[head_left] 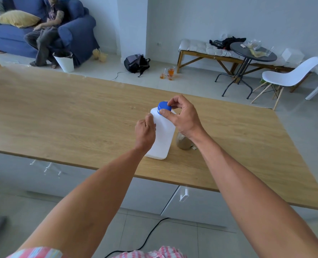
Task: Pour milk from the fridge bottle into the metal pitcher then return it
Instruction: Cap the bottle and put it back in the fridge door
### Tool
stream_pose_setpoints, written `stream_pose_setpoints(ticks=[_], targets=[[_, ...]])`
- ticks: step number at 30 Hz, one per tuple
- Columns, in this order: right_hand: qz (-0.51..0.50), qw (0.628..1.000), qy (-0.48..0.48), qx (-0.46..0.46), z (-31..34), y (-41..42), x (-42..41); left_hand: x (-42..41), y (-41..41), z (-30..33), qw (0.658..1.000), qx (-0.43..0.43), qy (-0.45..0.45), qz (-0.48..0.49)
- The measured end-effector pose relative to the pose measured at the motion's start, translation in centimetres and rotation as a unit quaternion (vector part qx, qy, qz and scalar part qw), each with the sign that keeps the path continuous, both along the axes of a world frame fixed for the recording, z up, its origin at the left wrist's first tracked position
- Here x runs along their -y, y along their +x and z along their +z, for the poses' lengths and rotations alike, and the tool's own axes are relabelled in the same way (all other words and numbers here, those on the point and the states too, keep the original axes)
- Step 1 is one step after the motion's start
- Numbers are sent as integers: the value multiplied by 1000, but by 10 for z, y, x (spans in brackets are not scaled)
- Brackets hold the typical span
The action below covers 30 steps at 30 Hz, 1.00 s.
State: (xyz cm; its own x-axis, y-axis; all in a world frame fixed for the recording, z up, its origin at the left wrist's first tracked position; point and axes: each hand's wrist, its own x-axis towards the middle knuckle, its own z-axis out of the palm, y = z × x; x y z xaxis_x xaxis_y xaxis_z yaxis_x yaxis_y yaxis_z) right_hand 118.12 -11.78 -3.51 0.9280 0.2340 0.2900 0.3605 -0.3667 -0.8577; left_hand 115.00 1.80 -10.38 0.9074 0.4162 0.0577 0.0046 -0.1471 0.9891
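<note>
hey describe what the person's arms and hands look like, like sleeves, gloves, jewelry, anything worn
Both forearms are bare up to the bottom edge of the picture, with no sleeves showing. The left hand and right hand wear no gloves; no rings, watch or bracelets show. At the bottom edge is pink and white checked clothing.

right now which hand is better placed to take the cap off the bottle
Right. The right hand already pinches the blue cap from above, while the left hand grips the side of the white bottle, steadying it upright on the table.
</note>
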Motion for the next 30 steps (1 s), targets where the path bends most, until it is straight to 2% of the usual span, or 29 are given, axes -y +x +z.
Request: stream_pose_setpoints(ticks=[2,5,8,12,16,20,25,30], targets=[[19,998,-52,3,7,4,3,-1,0,2,1000,-3,-5,-6],[71,973,-219,-1,31,14,7,-2,1,1,1000,-7,-24,-15],[124,925,-360,-21,59,25,2,-2,3,0,999,-11,-42,-18],[191,842,-504,16,87,30,-13,-2,4,-1,999,-13,-43,-25],[201,817,-540,25,94,32,-19,-2,3,-2,999,-8,-30,-23],[183,827,-530,35,92,34,-18,-1,4,-2,1000,-10,-22,-12],[99,829,-546,64,79,32,-28,2,4,-4,1000,-5,-17,-6],[105,830,-546,44,77,29,-26,3,3,-6,1000,-1,-9,-4]])
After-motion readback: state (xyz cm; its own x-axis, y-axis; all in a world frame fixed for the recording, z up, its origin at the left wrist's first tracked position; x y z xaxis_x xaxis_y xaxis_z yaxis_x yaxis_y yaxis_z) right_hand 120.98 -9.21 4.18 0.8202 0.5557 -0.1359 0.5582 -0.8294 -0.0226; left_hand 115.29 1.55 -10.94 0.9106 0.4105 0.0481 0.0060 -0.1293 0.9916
